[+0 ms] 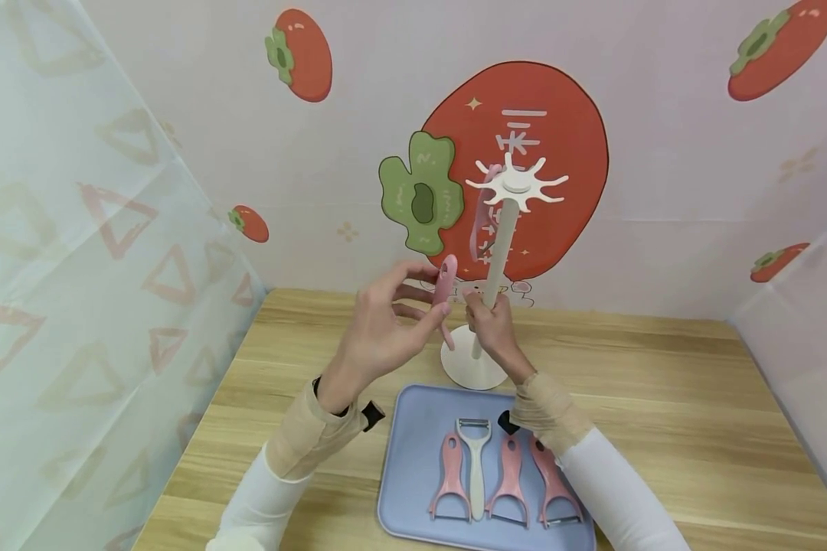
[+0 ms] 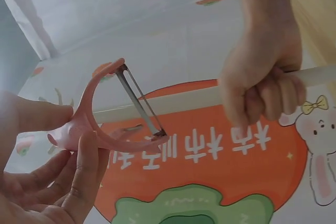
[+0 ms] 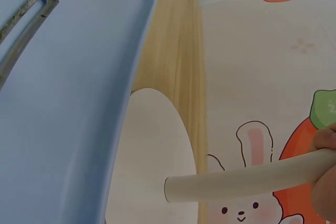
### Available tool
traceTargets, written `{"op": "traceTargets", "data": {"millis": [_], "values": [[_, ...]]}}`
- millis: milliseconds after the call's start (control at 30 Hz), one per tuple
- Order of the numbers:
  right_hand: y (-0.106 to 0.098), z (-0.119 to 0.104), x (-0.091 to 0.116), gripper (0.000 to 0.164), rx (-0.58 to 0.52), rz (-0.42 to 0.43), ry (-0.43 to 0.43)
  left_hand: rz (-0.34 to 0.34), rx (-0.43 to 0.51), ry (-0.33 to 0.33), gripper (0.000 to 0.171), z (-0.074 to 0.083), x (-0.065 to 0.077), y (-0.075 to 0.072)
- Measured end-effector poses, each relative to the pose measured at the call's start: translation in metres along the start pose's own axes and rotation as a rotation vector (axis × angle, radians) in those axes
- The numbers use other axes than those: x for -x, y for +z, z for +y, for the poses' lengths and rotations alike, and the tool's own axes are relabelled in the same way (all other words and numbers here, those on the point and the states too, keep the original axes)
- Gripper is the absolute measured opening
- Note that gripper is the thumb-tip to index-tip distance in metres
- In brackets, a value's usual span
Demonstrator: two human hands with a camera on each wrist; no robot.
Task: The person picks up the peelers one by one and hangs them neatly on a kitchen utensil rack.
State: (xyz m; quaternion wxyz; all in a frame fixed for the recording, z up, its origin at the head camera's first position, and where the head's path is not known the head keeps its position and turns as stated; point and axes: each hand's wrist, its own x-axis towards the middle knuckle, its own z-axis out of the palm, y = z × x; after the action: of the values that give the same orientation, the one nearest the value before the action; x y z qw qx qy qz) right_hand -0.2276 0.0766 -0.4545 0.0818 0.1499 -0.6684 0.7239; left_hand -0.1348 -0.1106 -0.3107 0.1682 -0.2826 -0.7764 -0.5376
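Head view: the left hand (image 1: 386, 325) pinches a pink, Y-shaped plastic peeler (image 1: 444, 286), its handle hole (image 1: 444, 268) uppermost, just left of a white round-based stand (image 1: 505, 237); the right hand (image 1: 494, 327) is wrapped round the pole (image 1: 499, 268), seemingly steadying it; one more pink peeler (image 1: 479, 223) already hangs up top; this looks like the hanging step, and the next move calls for raising that hole to a free curved arm (image 1: 551, 181); below, three pink peelers (image 1: 452, 463) and a white peeler (image 1: 477, 478) lie in a blue rectangular tray (image 1: 413, 428).
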Motion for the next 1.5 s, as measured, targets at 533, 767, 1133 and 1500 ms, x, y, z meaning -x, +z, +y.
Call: {"op": "traceTargets", "data": {"millis": [533, 767, 1133, 1500], "values": [[0.001, 0.001, 0.000, 0.045, -0.006, -0.012, 0.017, 0.136, 0.045, 0.072, 0.042, 0.009, -0.041, 0.001], [0.001, 0.001, 0.000, 0.050, -0.016, 0.006, 0.017, 0.134, 0.116, 0.065, 0.042, 0.015, -0.056, 0.002], [0.000, 0.001, 0.001, 0.054, -0.010, 0.010, 0.005, 0.151, 0.138, 0.096, 0.042, 0.030, -0.066, -0.002], [-0.001, 0.000, 0.000, 0.053, 0.006, 0.000, 0.006, 0.154, 0.143, 0.139, 0.041, 0.024, -0.076, -0.001]]}}
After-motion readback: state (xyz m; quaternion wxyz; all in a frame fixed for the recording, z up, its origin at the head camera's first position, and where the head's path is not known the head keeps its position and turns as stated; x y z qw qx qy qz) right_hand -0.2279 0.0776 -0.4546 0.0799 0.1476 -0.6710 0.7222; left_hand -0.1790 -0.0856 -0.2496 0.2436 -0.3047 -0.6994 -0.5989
